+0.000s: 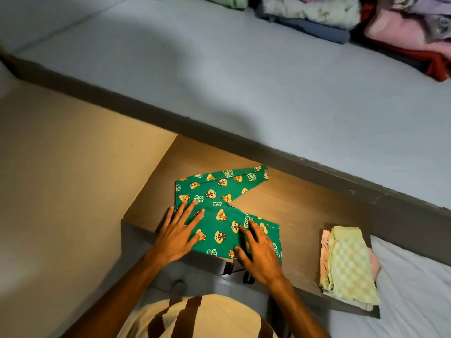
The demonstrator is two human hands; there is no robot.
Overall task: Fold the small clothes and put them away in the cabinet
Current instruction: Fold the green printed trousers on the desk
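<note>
A pair of small green trousers (219, 206), printed with cartoon chipmunk faces and white lettering, is laid flat on a wooden board (300, 211) that sits between two grey-sheeted mattresses. The waistband lies nearest the person, at the board's near edge. One leg is pointed away and to the right, its long axis running diagonally toward the far mattress (219, 76), with the cuff almost at that mattress's dark edge. The other leg is spread to the right along the near edge, so a V-shaped gap is opened between the two legs.

The left hand (178, 232) is pressed flat on the waistband side of the trousers, fingers straight and fanned; nothing is gripped. The right hand (261, 252) is laid on the near leg, fingers extended and slightly spread, again with no grip taken on the cloth.

A folded stack of pale green checked clothes (349, 267) with a pink piece beneath is seen to the right, at the board's corner beside the near mattress (415, 289). Piles of folded clothes (341, 18) in white, blue, pink, purple and red are stacked on the far mattress, well apart from the trousers.
</note>
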